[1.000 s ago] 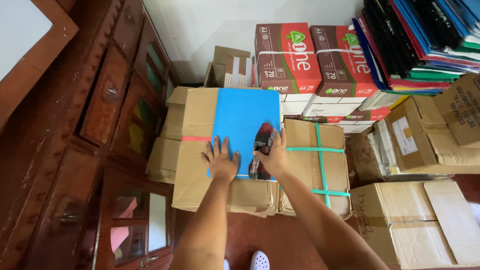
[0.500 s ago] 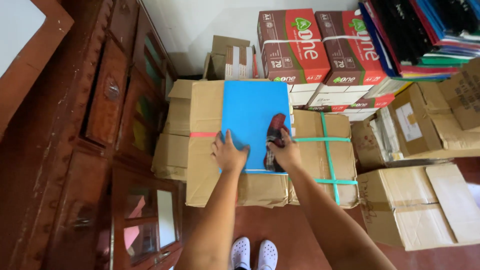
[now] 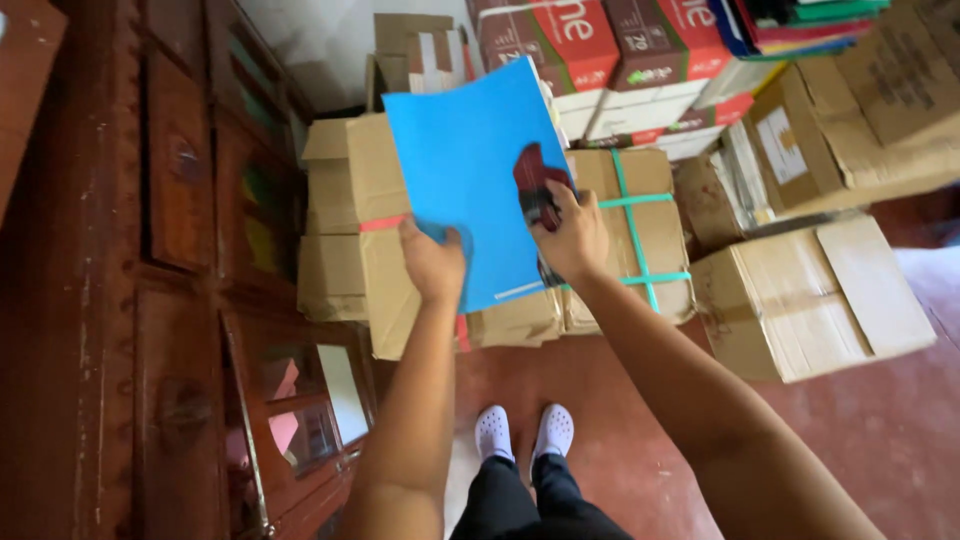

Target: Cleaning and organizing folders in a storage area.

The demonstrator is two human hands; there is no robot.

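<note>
Head view: left hand [image 3: 432,262] grips the blue folder [image 3: 468,180] lifted off the boxes [image 3: 640,235], right hand [image 3: 572,236] clenches a dark red stapler [image 3: 536,185] against it, seemingly mid-stapling; squeezing needs steady support.

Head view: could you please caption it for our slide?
Both hands, left and right, lift a blue folder above taped boxes.

I stand on a red floor [image 3: 880,440] in white shoes [image 3: 523,432]. Straight ahead of me, taped cardboard boxes [image 3: 350,270] sit stacked on it, another brown box [image 3: 820,300] lies to my right, and a dark wooden cabinet [image 3: 150,300] stands at my left.
</note>
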